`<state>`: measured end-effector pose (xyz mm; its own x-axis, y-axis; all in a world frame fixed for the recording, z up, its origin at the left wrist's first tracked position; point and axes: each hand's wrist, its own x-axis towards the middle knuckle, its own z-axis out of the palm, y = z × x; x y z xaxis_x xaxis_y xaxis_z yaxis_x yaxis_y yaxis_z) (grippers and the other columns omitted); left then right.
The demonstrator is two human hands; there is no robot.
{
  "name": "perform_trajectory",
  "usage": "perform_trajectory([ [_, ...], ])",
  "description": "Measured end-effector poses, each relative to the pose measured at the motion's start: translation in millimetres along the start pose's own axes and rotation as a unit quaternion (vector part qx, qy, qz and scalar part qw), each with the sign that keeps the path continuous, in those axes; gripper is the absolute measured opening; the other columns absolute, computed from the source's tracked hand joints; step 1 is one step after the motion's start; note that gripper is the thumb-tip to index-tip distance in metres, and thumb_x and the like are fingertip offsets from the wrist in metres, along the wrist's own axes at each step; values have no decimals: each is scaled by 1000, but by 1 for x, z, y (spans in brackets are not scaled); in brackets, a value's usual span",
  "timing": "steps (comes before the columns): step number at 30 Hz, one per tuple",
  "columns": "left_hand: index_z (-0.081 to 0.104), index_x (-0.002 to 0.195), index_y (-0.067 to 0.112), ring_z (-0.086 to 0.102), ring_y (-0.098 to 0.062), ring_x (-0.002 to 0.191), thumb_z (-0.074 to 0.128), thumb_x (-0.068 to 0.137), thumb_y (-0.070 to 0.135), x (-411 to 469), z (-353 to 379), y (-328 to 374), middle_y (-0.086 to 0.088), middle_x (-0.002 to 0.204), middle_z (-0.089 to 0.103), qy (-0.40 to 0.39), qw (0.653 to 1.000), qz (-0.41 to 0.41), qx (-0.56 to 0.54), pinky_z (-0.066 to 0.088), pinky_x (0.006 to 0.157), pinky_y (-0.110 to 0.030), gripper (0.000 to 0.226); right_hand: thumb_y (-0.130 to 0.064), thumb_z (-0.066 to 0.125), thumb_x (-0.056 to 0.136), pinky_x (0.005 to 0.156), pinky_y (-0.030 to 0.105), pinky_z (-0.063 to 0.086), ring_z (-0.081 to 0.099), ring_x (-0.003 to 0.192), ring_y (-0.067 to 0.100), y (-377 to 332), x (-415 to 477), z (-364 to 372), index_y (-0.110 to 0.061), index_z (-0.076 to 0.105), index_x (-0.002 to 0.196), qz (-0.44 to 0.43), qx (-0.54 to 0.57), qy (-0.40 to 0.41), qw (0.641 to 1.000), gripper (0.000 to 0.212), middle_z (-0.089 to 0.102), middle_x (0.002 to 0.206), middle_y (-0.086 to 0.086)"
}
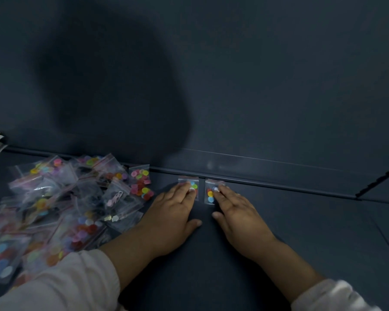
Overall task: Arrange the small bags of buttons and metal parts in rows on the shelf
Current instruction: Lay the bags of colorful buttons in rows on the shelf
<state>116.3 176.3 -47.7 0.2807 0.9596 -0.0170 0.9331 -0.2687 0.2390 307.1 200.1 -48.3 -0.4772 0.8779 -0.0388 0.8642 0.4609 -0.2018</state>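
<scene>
Dark shelf (301,232), dim light. Two small clear bags of coloured buttons are laid side by side at the back, just short of the raised lip (279,179), a narrow gap between them. The left bag (194,184) is pressed flat by the left hand (175,212); its fingers (184,191) are straight and held together, and half the bag is covered. The right bag (210,194) is touched the same way by the right hand (236,212), fingers extended, thumb spread on the shelf. Pale sleeves (65,283) are seen. A loose pile of bags (65,209) is heaped at left, metal parts visible in some; one button bag (140,182) lies at its edge. The back wall (279,86) is crossed by a large shadow (110,86).
</scene>
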Motion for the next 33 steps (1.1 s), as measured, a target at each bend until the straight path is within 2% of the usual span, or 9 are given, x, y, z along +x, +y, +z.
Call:
perform_trajectory([
  [5,1,151,22,-7,-14,146,39,93,54,-6,-9,-2,2,159,-9,17,999,-20,-19,3,116,-30,76,-41,30,99,115,22,-1,5,145,12,-9,1,-5,-19,14,149,9,19,14,1000,57,3,158,-1],
  [9,8,151,19,-1,-19,146,40,93,51,-16,-19,-16,-3,160,0,65,996,-60,18,2,116,-34,73,-43,25,93,113,23,-1,10,145,17,-33,10,-6,-19,23,148,-10,24,44,999,59,12,157,1],
  [12,31,146,11,26,-31,140,50,89,48,-21,-28,-40,-13,152,29,71,991,-93,72,19,114,-46,70,-40,31,91,115,29,7,20,142,21,-59,25,-5,-20,33,144,-42,44,51,997,56,23,155,3],
  [14,54,129,7,50,-36,123,52,79,49,-24,-30,-59,-16,131,56,81,985,-110,104,37,102,-50,64,-37,33,93,115,30,7,21,142,22,-76,38,-4,-20,37,142,-75,45,51,995,53,26,154,3],
  [19,69,107,9,63,-33,102,35,76,53,-44,-32,-92,-13,109,68,60,976,-144,155,49,86,-48,64,-26,38,98,116,31,4,14,144,22,-111,74,3,-22,32,145,-108,43,26,993,47,23,155,1],
  [25,67,113,9,63,-33,107,34,76,52,-57,-35,-111,-14,115,67,36,978,-137,154,47,89,-50,66,-23,39,97,115,28,5,13,144,20,-123,99,17,-22,28,146,-97,0,1,995,50,20,156,-1],
  [29,65,117,10,61,-33,109,35,73,51,-61,-38,-115,-13,117,66,46,980,-125,144,45,94,-49,67,-26,41,98,115,30,3,15,144,20,-123,86,25,-21,35,143,-100,-14,10,995,46,24,155,-1],
  [31,65,115,11,60,-34,111,36,72,48,-61,-41,-109,-11,117,65,60,982,-106,142,33,99,-46,63,-25,45,96,114,32,3,22,142,24,-122,76,29,-19,44,138,-98,-14,27,995,43,34,151,1],
  [33,70,105,14,60,-32,111,39,72,46,-61,-41,-99,-7,113,68,57,983,-88,152,23,98,-46,55,-23,56,86,109,38,15,42,132,28,-122,62,29,-17,57,126,-94,-30,53,994,40,53,137,4],
])
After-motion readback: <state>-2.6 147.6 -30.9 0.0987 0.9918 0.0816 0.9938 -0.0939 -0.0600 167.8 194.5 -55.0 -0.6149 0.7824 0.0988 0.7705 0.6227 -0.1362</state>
